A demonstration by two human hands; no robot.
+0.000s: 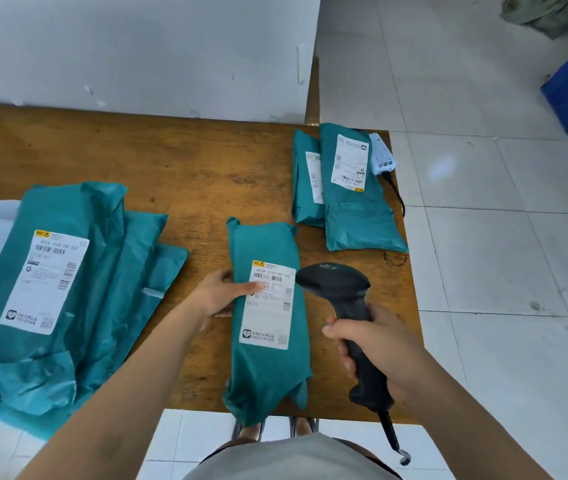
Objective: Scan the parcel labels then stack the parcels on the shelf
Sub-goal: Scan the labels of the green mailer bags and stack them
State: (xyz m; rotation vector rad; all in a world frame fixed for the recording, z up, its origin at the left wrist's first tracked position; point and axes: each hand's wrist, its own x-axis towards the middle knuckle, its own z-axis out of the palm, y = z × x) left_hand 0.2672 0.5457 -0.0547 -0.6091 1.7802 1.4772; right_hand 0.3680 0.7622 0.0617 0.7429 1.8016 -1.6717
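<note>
Head view: you stood at the table (189, 161) with one teal parcel (268, 368) lying lengthwise in front of you, its label (270, 306) face up.
Left grip: your left grip (220, 296) held the parcel's edge, one digit laid flat on the label and the others tucked at the edge.
Right grip: your right grip (383, 344) was wrapped fully round the handle of the black scanner (341, 285), whose head pointed at the label from just beside it.
Parcel place: it lay between your two grips, touching the left one.
Step in hand: I judged this to be the scan of this parcel's label.
Other parcels: a loose pile (60, 289) lay outward of the left grip; two parcels (355, 216) lay beyond the right grip, well apart.
Next move: it called for a flat label, the scanner aimed at the barcode near its top, then a carry to the shelf, which was out of view.
</note>
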